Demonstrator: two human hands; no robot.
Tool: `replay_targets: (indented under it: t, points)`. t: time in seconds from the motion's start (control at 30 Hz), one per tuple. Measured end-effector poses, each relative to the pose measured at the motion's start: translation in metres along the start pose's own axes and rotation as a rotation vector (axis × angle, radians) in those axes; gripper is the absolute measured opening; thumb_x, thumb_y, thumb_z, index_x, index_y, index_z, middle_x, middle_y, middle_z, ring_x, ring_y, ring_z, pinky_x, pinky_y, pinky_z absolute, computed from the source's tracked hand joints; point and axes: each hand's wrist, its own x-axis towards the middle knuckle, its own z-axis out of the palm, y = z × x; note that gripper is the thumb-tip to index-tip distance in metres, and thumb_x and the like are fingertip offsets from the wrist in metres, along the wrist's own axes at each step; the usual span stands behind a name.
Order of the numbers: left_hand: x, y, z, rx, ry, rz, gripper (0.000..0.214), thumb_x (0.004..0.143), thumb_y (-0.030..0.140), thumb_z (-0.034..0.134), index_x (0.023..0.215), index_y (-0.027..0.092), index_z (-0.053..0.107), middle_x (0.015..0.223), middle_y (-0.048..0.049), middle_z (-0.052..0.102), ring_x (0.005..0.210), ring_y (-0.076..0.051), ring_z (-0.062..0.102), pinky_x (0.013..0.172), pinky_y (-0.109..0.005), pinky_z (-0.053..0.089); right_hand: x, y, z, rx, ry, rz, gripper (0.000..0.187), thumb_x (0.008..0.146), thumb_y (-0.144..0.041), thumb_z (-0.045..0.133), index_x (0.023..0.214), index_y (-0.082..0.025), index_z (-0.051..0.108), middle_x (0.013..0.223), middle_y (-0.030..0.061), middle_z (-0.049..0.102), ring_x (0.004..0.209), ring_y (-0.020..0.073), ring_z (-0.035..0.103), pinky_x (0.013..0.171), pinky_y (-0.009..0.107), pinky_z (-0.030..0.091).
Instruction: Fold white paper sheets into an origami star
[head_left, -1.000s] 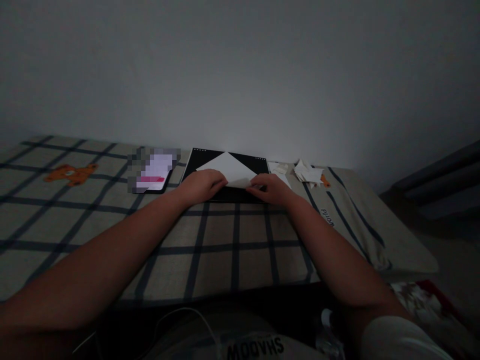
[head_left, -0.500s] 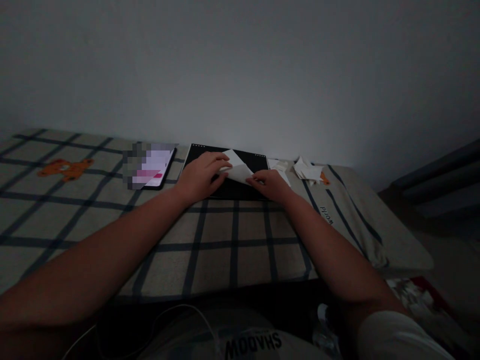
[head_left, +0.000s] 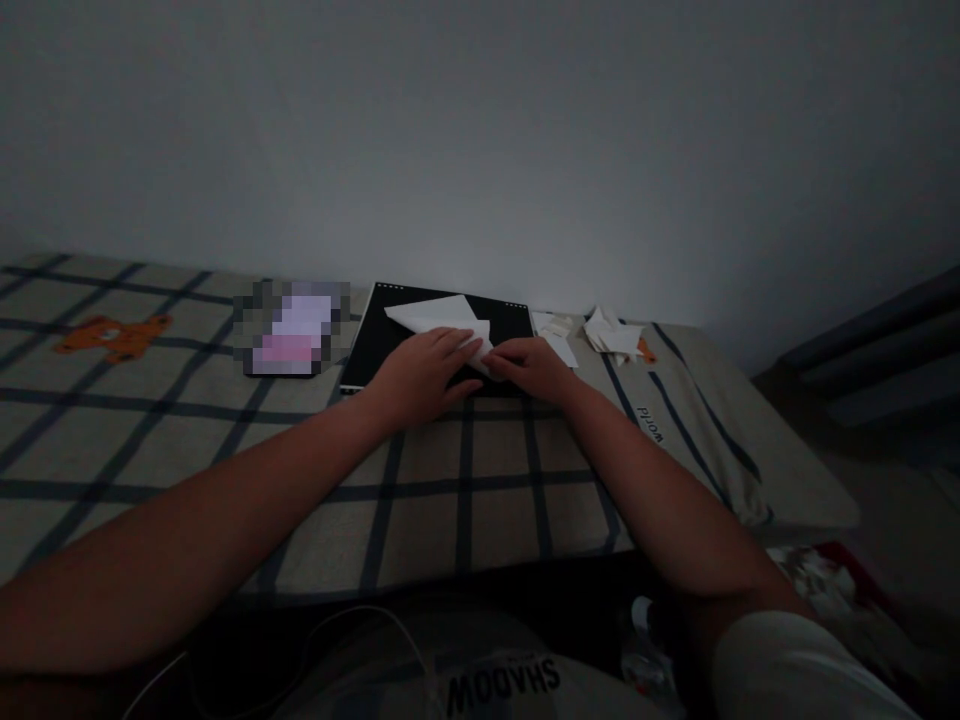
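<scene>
A folded sheet of white paper (head_left: pixel 435 312) lies on a black spiral-holed pad (head_left: pixel 367 345) near the wall. Its left end tapers to a point, and its right part sits beneath my fingers. My left hand (head_left: pixel 427 372) rests on the paper with fingers stretched out and the thumb apart, pressing its near side. At the paper's right end, my right hand (head_left: pixel 529 362) has its fingertips pinched on the edge. The two hands nearly meet there, and they hide part of the fold.
A tablet (head_left: pixel 300 335) with a blurred screen lies left of the pad. To the right are loose white paper pieces (head_left: pixel 555 330) and a crumpled paper pile (head_left: pixel 611 335). A checked cloth (head_left: pixel 427 490) covers the table. Below are a plastic bottle (head_left: pixel 645 650) and a white cable (head_left: pixel 375 610).
My left hand has slid right and nearer to me, close to my right hand, uncovering the paper's pointed left end. The right hand still pinches the right end.
</scene>
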Motion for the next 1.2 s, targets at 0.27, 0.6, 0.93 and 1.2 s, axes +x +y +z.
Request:
replay_targets:
  t: [0.27,0.6,0.93,1.2]
  points:
    - [0.001,-0.012,0.002,0.094,-0.059,-0.042,0.044,0.102,0.035,0.034,0.132,0.012,0.057,0.133,-0.0131,0.06,0.124,-0.026,0.053,0.106,-0.039,0.042,-0.002,0.008,-0.004,-0.059,-0.018,-0.09,0.026,0.093,-0.033,0.055,0.097,-0.021,0.077,0.104,0.0059,0.077,0.098,0.021,0.071,0.089,0.036,0.053]
    - [0.001,-0.019,0.004,0.092,-0.054,-0.096,0.041,0.099,0.033,0.038,0.123,0.013,0.065,0.128,-0.014,0.063,0.121,-0.029,0.055,0.104,-0.044,0.043,-0.005,0.0,-0.002,0.044,-0.148,-0.183,0.021,0.091,-0.029,0.057,0.095,-0.023,0.078,0.11,0.0047,0.076,0.114,0.0191,0.067,0.099,0.038,0.053]
    - [0.002,-0.018,0.003,0.032,-0.119,-0.101,0.045,0.101,0.037,0.034,0.123,0.015,0.066,0.127,-0.0112,0.065,0.121,-0.027,0.057,0.108,-0.045,0.039,0.002,0.019,0.003,-0.014,0.077,-0.075,0.024,0.093,-0.029,0.057,0.106,-0.021,0.075,0.11,0.0073,0.075,0.106,0.02,0.069,0.098,0.04,0.052]
    - [0.006,-0.02,0.011,-0.042,-0.02,-0.145,0.043,0.099,0.041,0.04,0.107,0.015,0.073,0.121,-0.0126,0.067,0.116,-0.027,0.059,0.101,-0.042,0.046,0.009,0.034,0.014,-0.33,0.058,-0.001,0.04,0.091,-0.031,0.059,0.125,-0.011,0.066,0.134,0.0172,0.061,0.126,0.0272,0.055,0.108,0.045,0.044]
